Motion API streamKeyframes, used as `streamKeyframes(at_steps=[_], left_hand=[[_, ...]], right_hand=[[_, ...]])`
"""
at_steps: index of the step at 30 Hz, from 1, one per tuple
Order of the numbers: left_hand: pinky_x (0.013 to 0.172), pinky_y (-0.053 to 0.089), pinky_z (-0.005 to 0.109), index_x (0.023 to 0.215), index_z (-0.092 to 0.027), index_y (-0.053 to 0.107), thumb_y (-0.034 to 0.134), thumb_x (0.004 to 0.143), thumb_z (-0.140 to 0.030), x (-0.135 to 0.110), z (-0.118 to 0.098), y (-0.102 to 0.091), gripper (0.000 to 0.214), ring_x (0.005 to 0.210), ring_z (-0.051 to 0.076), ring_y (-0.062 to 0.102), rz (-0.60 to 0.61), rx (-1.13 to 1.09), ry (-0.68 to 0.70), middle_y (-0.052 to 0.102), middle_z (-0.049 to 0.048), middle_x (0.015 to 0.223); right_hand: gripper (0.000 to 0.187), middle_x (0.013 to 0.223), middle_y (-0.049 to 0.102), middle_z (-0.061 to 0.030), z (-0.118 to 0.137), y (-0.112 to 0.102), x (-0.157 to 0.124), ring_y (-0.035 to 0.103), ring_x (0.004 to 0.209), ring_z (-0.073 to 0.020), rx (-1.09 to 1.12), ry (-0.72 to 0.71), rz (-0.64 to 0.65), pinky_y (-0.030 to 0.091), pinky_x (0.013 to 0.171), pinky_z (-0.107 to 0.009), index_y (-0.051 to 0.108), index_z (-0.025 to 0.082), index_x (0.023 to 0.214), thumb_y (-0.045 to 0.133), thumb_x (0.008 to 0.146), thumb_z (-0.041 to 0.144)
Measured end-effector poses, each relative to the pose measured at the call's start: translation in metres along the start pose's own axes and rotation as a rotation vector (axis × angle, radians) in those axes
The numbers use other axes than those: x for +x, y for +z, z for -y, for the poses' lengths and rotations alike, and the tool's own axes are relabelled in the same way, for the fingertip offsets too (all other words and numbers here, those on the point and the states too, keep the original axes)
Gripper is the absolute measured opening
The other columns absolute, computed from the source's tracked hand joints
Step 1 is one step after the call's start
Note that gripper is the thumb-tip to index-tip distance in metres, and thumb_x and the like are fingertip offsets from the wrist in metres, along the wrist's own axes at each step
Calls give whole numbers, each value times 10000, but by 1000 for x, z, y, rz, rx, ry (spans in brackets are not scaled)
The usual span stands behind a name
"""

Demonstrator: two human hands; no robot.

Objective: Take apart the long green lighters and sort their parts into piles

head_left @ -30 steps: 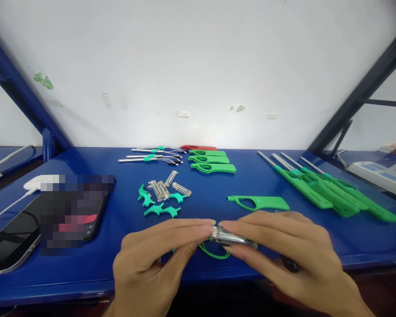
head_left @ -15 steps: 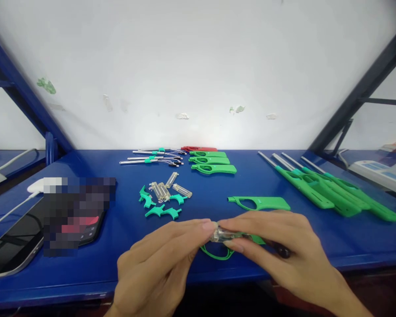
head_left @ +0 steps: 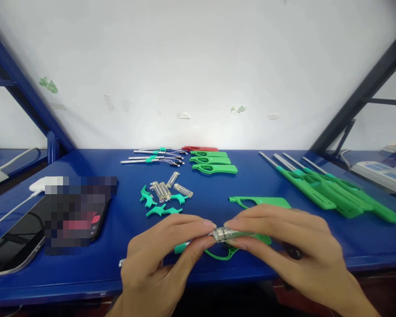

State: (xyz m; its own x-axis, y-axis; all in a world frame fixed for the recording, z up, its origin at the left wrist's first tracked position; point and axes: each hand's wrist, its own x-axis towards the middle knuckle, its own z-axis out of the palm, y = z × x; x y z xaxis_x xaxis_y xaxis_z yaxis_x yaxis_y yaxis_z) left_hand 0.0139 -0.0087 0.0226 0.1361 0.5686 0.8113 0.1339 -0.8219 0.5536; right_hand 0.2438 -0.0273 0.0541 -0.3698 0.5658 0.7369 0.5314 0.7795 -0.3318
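Both my hands meet over the front edge of the blue table (head_left: 86, 264). My right hand (head_left: 284, 246) pinches a small clear fuel tank (head_left: 226, 234) above a green lighter shell (head_left: 237, 246) that lies partly hidden beneath my fingers. My left hand (head_left: 161, 259) has its fingertips pressed to the tank's left end, and a teal part on a metal tube (head_left: 181, 248) shows under them. Another green shell half (head_left: 260, 202) lies just behind my right hand.
Teal triggers (head_left: 158, 206) and clear tanks (head_left: 166, 189) sit mid-table. Metal tubes with wires (head_left: 155, 156) and green shells (head_left: 213, 163) lie at the back. Several assembled green lighters (head_left: 330, 191) rest at the right. A dark tablet (head_left: 16, 242) is at the left.
My hands have shifted slightly right. The teal part and metal tube under my left fingers have come into sight. The green shell shows more under my right hand.
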Motion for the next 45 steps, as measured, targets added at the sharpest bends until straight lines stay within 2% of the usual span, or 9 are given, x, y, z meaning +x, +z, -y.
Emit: streamKeyframes(at_steps=[4,11,21,26,31,38,45], left_hand=[[830,672,179,1081,-218,829,760,924,52,2,-2,0,319,907,129,822,20,-44,-21,862,-20,997],[749,689,228,1061,-234,831,748,921,71,3,-1,2,345,843,150,806,41,-119,-55,840,-9,955],[781,653,183,1054,-258,847,803,936,-4,-1,2,3,284,859,127,790,38,-143,-151,833,-27,956],[767,636,170,1012,-275,853,818,924,-12,0,0,3,280,826,113,778,33,-179,-193,834,-51,920],[757,607,142,991,-273,859,843,903,-13,1,2,4,275,808,92,763,21,-153,-180,832,-66,906],[773,613,136,1058,-290,884,830,914,-9,-1,2,3,321,833,93,785,31,-140,-155,839,-53,971],[772,621,146,1086,-307,892,795,943,-18,0,1,1,336,839,106,792,68,-143,-174,834,-32,974]], right_hand=[[136,966,878,14,0,-2,-2,846,860,-147,-47,-24,-7,684,803,-209,804,230,1104,765,1008,142],[124,976,875,7,1,-3,-2,845,859,-138,-71,-37,3,669,797,-194,814,219,1092,763,1011,141],[118,1005,874,31,1,-3,-5,836,903,-99,-78,-41,16,634,863,-157,803,217,1119,763,1025,158],[89,976,887,40,1,0,-4,846,907,-88,-118,-33,-17,610,892,-115,818,224,1091,735,1060,223],[85,984,895,53,0,5,-4,854,924,-84,-88,17,-45,585,937,-80,822,238,1071,742,1060,264],[103,1002,896,72,5,3,-3,848,821,-55,59,152,-27,575,856,-24,842,253,1094,818,995,237],[171,955,891,100,4,-1,-2,848,791,-71,188,224,-8,601,811,-43,863,303,1075,877,933,208]])
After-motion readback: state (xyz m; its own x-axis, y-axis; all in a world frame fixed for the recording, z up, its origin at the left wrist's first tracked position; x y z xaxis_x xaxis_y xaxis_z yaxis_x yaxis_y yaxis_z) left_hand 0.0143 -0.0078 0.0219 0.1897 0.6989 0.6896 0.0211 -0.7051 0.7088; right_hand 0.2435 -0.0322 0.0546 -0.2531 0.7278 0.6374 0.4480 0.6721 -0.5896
